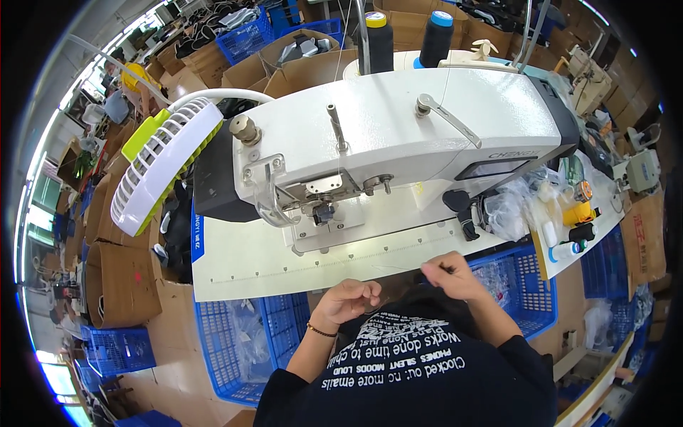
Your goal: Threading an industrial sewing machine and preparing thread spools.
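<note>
My left hand (pixel 348 302), with a beaded bracelet at the wrist, is in front of the sewing table's near edge, its fingers curled in. Whatever it may hold is hidden. To its right, my right hand (pixel 452 276) is closed in a pinch beside the same edge; a small dark bit shows at its fingers, too small to name. A faint thin line like thread runs over the tabletop near the right fingers. Beyond both hands stands a white industrial sewing machine (pixel 398 110), its needle area (pixel 324 213) above the pale table (pixel 249 267) with a printed ruler scale.
A white and green clip-on fan (pixel 167 167) stands left of the machine. Blue crates (pixel 213 356) sit under the table. Dark thread cones (pixel 436 43) rise behind the machine. Plastic bags (pixel 509 210), small spools and a black folded piece (pixel 462 213) lie at right. Cardboard boxes (pixel 121 285) surround the station.
</note>
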`<state>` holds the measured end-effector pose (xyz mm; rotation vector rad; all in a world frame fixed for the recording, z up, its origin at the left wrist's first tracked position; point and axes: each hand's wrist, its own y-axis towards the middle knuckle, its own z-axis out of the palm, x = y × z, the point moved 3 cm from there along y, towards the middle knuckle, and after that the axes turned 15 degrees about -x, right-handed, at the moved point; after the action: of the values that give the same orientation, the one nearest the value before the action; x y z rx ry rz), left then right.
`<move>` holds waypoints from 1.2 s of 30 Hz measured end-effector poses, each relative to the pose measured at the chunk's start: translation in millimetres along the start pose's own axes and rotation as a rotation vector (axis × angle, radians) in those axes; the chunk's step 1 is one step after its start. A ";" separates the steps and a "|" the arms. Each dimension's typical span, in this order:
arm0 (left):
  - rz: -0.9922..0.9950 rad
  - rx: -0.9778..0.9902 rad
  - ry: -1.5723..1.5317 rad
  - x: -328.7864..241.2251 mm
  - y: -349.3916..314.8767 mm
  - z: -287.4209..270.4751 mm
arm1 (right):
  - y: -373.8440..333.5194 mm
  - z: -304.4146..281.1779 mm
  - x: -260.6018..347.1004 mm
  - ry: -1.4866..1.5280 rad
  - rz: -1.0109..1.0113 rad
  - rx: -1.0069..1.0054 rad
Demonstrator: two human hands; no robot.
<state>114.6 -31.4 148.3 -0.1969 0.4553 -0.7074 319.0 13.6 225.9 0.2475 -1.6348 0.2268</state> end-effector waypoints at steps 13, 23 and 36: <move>0.136 -0.119 -0.117 -25.2 -29.7 -29.2 | -15.0 -103.2 -29.0 0.310 0.145 -0.665; 0.295 -0.190 -0.272 -52.0 -63.9 -52.2 | -50.0 -193.3 -60.6 0.519 0.138 -1.020; 0.548 -0.591 0.047 -72.5 -85.5 -60.4 | -83.2 -259.4 -93.5 0.925 0.010 -1.266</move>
<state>-11.5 -48.4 147.0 -0.5853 0.7213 -0.0242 597.5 12.6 152.8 -0.7400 -0.6175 -0.6210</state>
